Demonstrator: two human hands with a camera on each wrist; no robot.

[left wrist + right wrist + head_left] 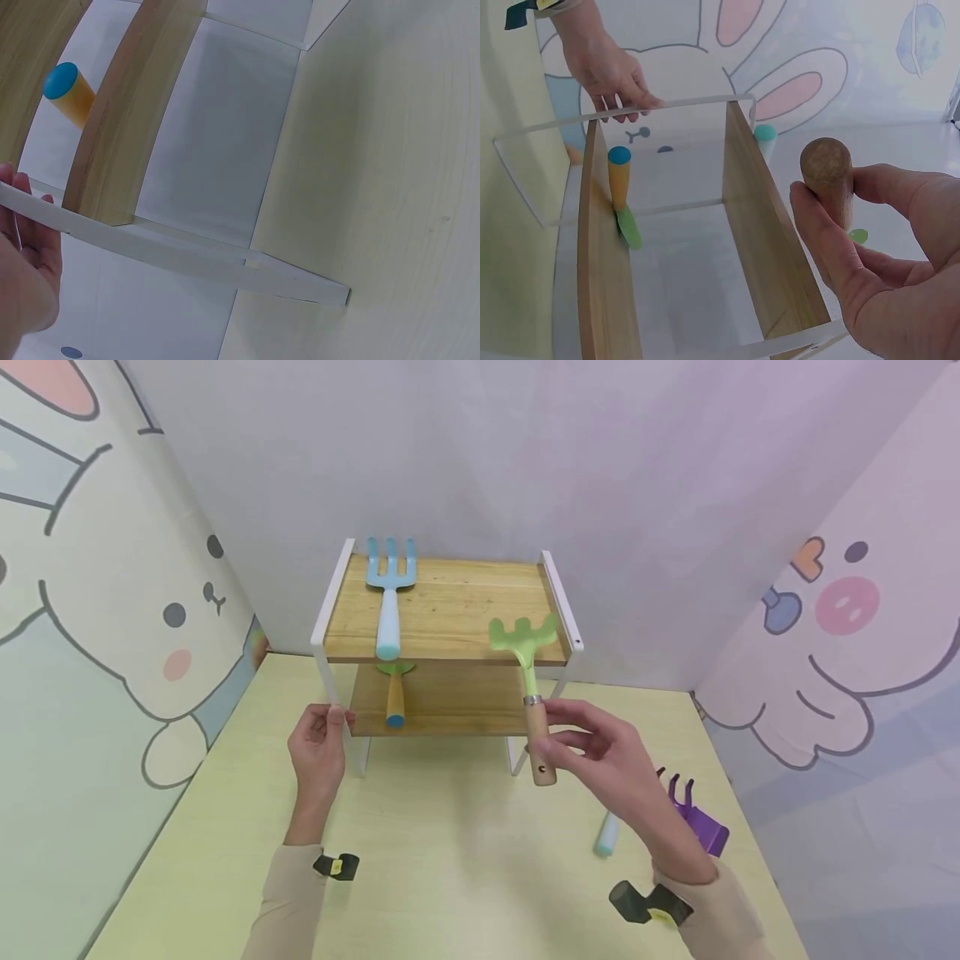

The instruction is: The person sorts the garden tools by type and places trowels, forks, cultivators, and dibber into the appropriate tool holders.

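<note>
My right hand [600, 760] pinches the wooden handle of a green hand rake [525, 642], its prongs pointing away, in front of the right part of a two-tier shelf [465, 643]. In the right wrist view, thumb and fingers hold the round handle [827, 169]. My left hand [318, 747] grips the shelf's white left post [157, 251] beside the lower board. A light blue hand fork [389, 610] lies on the upper board at the left. Below it, on the lower board, is a tool with a yellow-orange handle [395, 700] and a green head, partly hidden by the upper board.
A purple tool [705, 831] and a pale blue handle [607, 835] lie on the table [450, 868] at the right, partly behind my right arm. Cloth walls with cartoon animals enclose the table's back and sides.
</note>
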